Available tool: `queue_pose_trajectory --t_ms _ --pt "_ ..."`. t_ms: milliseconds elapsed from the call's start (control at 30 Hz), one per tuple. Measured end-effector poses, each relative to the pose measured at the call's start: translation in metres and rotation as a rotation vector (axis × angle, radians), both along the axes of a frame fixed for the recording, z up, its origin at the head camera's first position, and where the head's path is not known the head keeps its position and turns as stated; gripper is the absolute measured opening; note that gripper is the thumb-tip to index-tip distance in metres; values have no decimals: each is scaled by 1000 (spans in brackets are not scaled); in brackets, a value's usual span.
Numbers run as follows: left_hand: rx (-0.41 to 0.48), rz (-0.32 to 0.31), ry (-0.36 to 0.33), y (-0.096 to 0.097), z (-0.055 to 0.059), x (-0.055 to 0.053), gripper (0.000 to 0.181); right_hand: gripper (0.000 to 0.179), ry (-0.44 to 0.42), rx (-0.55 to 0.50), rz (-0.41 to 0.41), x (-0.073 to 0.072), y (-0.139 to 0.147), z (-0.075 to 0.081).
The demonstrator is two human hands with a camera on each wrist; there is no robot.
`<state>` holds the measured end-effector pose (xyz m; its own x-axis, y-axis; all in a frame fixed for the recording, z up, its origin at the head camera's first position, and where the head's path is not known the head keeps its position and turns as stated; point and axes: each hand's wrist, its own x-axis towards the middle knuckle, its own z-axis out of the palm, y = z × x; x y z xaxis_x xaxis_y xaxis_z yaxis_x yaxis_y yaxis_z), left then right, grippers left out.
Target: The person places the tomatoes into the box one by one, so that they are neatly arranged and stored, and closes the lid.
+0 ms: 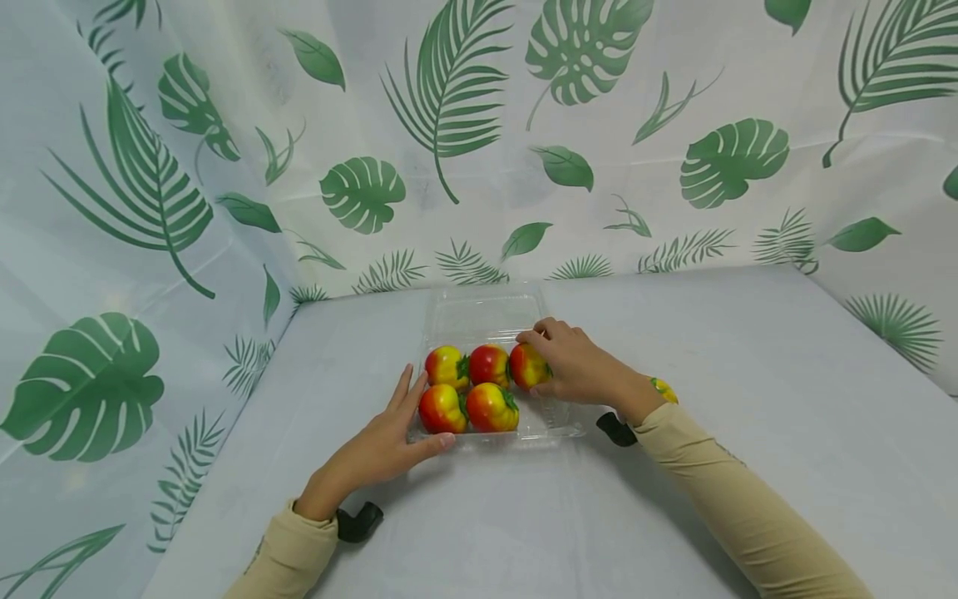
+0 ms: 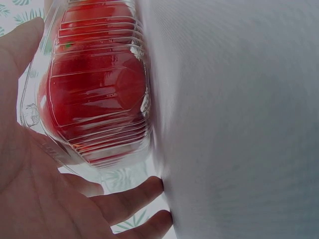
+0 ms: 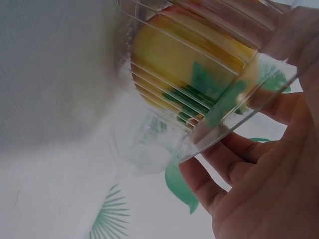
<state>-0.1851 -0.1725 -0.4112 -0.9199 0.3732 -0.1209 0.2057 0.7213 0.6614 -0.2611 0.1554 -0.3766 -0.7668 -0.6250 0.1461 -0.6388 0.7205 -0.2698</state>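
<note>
Peppers [image 1: 441, 409], red and yellow with green tops, sit in a clear plastic container [image 1: 542, 418] on the white table [image 1: 479, 516]. I count five inside: three along the far row, two along the near one. Take the person as six o'clock, and the lid [image 1: 482, 313] lies folded back at twelve.

The left hand [image 1: 385, 437] steadies the container, I think, from about eight o'clock; its fingers are spread and fairly straight, the thumb lying along the near edge, clasping nothing. The right hand [image 1: 580, 363] comes in from three o'clock, fingers and thumb bent around the end pepper [image 1: 527, 366] of the far row, at about one o'clock.

Most of the packing looks done to me. One place stays bare at around four o'clock, and a loose pepper [image 1: 664, 390] waits outside at three, half hidden behind the right wrist. That one and closing the lid seem to be what remains.
</note>
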Motion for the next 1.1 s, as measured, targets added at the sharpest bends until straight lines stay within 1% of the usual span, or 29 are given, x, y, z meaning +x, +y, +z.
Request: queue_pose_trajectory --t_ms 167,333,667,900,1100 --pt "6 -2 0 0 0 0 108 74 -17 -3 6 1 0 3" --pt "12 -4 0 -1 -1 -1 108 72 -24 -19 2 2 0 6" --pt "12 -13 10 -2 -3 -2 109 62 -27 -136 -5 4 3 10" --pt "20 -13 10 -2 -3 -1 108 62 -24 -173 -6 4 10 16" --pt "22 -5 14 -3 -4 -2 108 68 -45 -202 -34 4 19 24"
